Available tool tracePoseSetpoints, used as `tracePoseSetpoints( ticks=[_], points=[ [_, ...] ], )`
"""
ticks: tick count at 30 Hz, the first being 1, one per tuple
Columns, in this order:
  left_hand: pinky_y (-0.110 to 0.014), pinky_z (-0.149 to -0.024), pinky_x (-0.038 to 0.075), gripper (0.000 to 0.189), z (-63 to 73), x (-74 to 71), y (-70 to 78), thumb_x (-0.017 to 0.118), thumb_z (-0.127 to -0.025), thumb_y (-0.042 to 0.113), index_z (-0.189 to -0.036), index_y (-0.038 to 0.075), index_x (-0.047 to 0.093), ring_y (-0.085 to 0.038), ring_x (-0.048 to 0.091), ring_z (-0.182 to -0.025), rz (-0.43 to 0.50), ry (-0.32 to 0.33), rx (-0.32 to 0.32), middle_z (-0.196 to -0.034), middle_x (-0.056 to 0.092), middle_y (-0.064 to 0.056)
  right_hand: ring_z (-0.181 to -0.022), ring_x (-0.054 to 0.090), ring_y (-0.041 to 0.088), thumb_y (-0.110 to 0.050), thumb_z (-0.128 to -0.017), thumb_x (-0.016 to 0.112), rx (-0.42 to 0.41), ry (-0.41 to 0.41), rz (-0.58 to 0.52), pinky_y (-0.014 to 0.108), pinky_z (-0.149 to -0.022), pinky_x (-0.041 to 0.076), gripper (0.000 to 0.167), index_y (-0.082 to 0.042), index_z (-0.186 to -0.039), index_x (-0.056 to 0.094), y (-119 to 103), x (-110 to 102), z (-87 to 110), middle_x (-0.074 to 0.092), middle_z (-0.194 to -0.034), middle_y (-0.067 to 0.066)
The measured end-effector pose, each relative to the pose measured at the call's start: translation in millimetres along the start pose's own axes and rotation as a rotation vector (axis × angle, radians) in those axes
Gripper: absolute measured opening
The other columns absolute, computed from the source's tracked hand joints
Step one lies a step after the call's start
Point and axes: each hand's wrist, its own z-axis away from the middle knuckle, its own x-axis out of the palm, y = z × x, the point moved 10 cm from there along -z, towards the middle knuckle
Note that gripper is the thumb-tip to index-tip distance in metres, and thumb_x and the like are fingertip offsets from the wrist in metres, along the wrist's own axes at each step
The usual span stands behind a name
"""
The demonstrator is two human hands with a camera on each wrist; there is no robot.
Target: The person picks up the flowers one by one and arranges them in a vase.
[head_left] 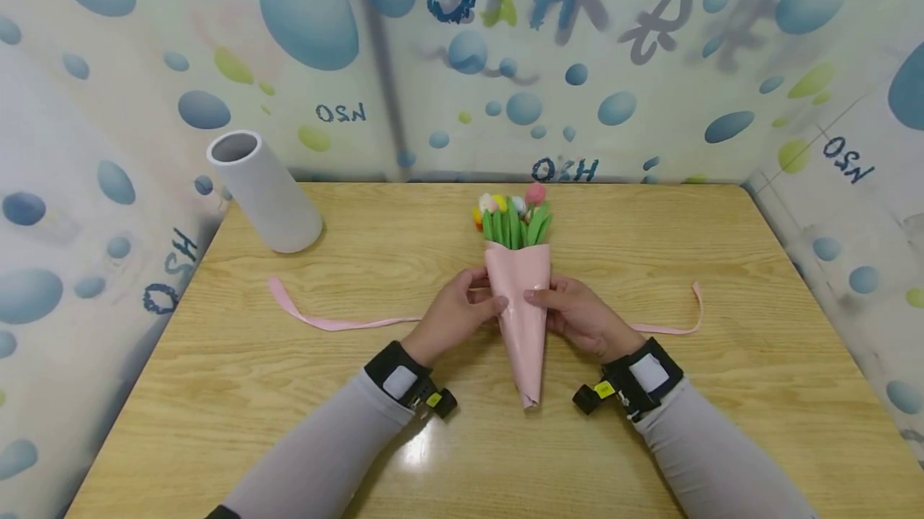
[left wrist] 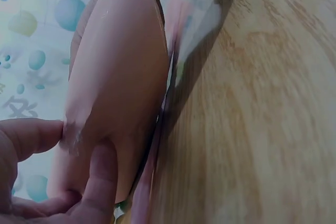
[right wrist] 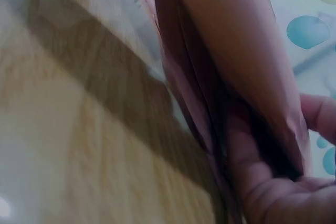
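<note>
A small bouquet of tulip-like flowers (head_left: pixel 516 222), pink, yellow and pale, stands out of a cone of glossy pink wrapping paper (head_left: pixel 521 326), its point toward me. My left hand (head_left: pixel 455 314) grips the cone's left side, thumb on the front. The right hand (head_left: pixel 583 318) holds the opposite edge, thumb also on the front. In the left wrist view, fingers press into the wrapper (left wrist: pixel 115 66) beside a crinkled clear patch. The right wrist view has fingers (right wrist: pixel 247 150) tucked inside the wrapper's side fold (right wrist: pixel 241 51). A pink ribbon (head_left: pixel 332 325) stretches out to both sides of the bouquet; its middle is hidden.
A white cylindrical vase (head_left: pixel 270 202) stands at the table's back left corner. The wooden table (head_left: pixel 722 391) meets a curtain (head_left: pixel 520 86) printed with blue and green spots along its back edge. Similar curtain hangs at both sides.
</note>
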Motion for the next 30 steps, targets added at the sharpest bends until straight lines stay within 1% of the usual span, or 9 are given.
tracePoseSetpoints(
  ticks=[5,10,12,17,21,24,30],
  points=[
    [-0.034,-0.089,0.063,0.059,0.7,1.5,-1.5,0.072,-0.097,0.018,-0.149,0.005,0.047,-0.026,0.067,-0.121,-0.011,0.002,-0.013,-0.143,0.059,-0.014,-0.106,0.072,0.015,-0.009,-0.106,0.058,-0.009,0.004,-0.057,0.031,-0.09,0.062,0.055,0.004,-0.154,0.034,5,3,-2.8,0.065,-0.124,0.005],
    [-0.033,-0.089,0.062,0.06,0.6,1.8,-0.6,0.073,-0.097,0.019,-0.149,0.005,0.047,-0.026,0.066,-0.121,-0.027,0.005,-0.003,-0.143,0.059,-0.013,-0.103,0.074,0.015,-0.004,-0.105,0.057,-0.041,0.02,-0.082,0.031,-0.089,0.063,0.054,0.006,-0.153,0.034,5,3,-4.8,0.069,-0.119,0.002],
    [-0.033,-0.089,0.062,0.06,0.6,2.1,0.0,0.074,-0.097,0.019,-0.149,0.006,0.047,-0.026,0.066,-0.12,-0.038,0.007,0.005,-0.143,0.059,-0.013,-0.105,0.072,0.015,-0.003,-0.105,0.056,-0.052,0.022,-0.096,0.031,-0.091,0.062,0.056,0.004,-0.155,0.032,5,4,-5.2,0.066,-0.123,0.003],
    [-0.034,-0.091,0.061,0.059,1.7,4.2,3.9,0.073,-0.097,0.018,-0.149,0.005,0.047,-0.029,0.065,-0.122,-0.049,0.008,0.044,-0.144,0.058,-0.015,-0.115,0.068,0.018,0.0,-0.105,0.054,-0.075,0.028,-0.154,0.035,-0.097,0.06,0.06,-0.004,-0.159,0.028,3,6,-5.5,0.054,-0.138,0.009],
    [-0.033,-0.089,0.061,0.055,2.0,5.8,6.8,0.074,-0.097,0.016,-0.145,0.006,0.052,-0.029,0.066,-0.119,-0.049,0.012,0.072,-0.141,0.061,-0.015,-0.118,0.065,0.019,-0.001,-0.104,0.056,-0.083,0.034,-0.185,0.035,-0.099,0.059,0.058,-0.01,-0.156,0.032,2,8,-4.7,0.053,-0.138,0.008],
    [-0.033,-0.087,0.062,0.053,2.2,6.8,8.4,0.074,-0.096,0.014,-0.144,0.006,0.054,-0.028,0.066,-0.117,-0.043,0.009,0.082,-0.139,0.062,-0.014,-0.117,0.065,0.018,-0.001,-0.104,0.058,-0.083,0.042,-0.188,0.035,-0.098,0.059,0.055,-0.011,-0.153,0.036,0,8,-3.6,0.056,-0.134,0.005],
    [-0.035,-0.093,0.06,0.058,2.6,8.2,10.1,0.075,-0.096,0.018,-0.148,0.008,0.051,-0.027,0.064,-0.122,-0.03,-0.012,0.088,-0.142,0.061,-0.012,-0.115,0.066,0.016,0.0,-0.103,0.058,-0.118,0.044,-0.189,0.032,-0.096,0.06,0.046,-0.009,-0.146,0.042,-6,6,-0.6,0.06,-0.129,0.003]
  ],
)
